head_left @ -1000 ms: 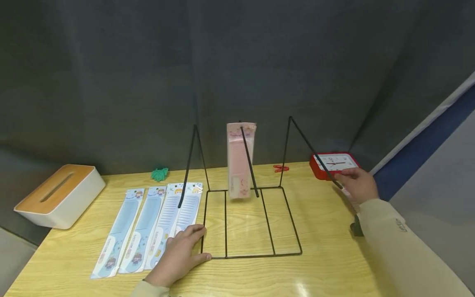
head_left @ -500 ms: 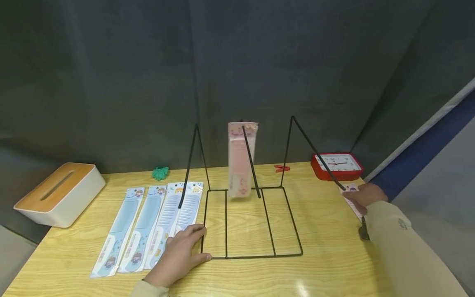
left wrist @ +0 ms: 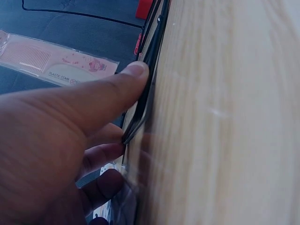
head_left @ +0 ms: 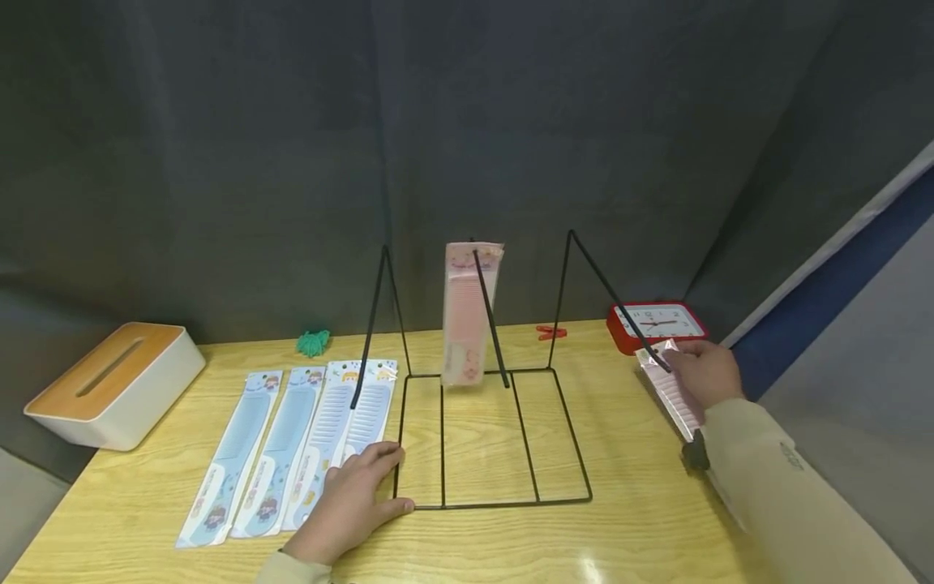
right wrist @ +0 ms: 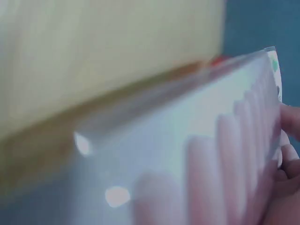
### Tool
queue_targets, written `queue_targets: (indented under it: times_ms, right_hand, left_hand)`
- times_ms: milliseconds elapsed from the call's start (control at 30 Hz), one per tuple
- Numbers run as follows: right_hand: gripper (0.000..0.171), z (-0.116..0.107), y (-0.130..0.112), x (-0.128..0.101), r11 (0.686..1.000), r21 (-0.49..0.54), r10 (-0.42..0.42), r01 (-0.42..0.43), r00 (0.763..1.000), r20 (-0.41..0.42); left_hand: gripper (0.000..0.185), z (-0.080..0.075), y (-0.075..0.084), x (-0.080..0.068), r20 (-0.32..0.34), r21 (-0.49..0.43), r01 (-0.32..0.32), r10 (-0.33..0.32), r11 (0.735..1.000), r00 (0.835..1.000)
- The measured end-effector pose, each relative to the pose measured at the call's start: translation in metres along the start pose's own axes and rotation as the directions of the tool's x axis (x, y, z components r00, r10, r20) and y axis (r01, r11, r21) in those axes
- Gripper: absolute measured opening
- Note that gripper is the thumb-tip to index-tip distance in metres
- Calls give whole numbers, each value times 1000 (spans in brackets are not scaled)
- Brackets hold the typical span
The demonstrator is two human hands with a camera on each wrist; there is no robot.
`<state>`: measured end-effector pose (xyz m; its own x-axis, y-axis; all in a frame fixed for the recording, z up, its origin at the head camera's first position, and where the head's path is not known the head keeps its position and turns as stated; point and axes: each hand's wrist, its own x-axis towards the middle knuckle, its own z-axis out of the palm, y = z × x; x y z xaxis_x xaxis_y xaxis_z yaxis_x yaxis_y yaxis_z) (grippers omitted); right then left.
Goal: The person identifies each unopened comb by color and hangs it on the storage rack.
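Head view: the left hand (head_left: 350, 507) lies flat, fingers relaxed, pressing the wire rack's (head_left: 490, 503) front left corner beside four blue combs (head_left: 292, 446). The right hand (head_left: 704, 373) grips a pink comb packet (head_left: 667, 393) lifted off the table's (head_left: 627, 527) right edge, near the red clock (head_left: 657, 324). Another pink comb (head_left: 467, 312) hangs on the rack.

Left wrist view: the thumb (left wrist: 93, 101) rests on the rack wire (left wrist: 150, 75).

Right wrist view: blurred packet (right wrist: 187, 159), fingertips (right wrist: 286, 154) pinching its edge.

Head view looks down across the table (head_left: 627, 519) — 2 wrist views sit close.
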<state>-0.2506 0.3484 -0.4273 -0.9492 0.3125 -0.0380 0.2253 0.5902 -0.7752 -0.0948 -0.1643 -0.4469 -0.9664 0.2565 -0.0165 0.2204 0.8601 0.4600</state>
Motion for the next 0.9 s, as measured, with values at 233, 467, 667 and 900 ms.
queue_targets:
  times_ms: [233, 467, 667, 900]
  right_hand:
    - [48, 14, -67, -49, 955, 92, -278, 281, 959, -49]
    - [50, 27, -131, -120, 940, 204, -291, 272, 954, 67]
    - [30, 35, -170, -177, 844, 365, -428, 392, 904, 20]
    - [9, 34, -199, -221, 654, 583, -532, 482, 841, -99]
  left_hand:
    - [73, 1, 0, 0, 7, -7, 2, -2, 1000, 1000]
    - [72, 1, 0, 1, 14, -13, 2, -2, 1000, 1000]
    - [72, 1, -2, 1, 15, -2, 3, -3, 1000, 1000]
    - [73, 0, -2, 1, 26, -14, 10, -10, 1000, 1000]
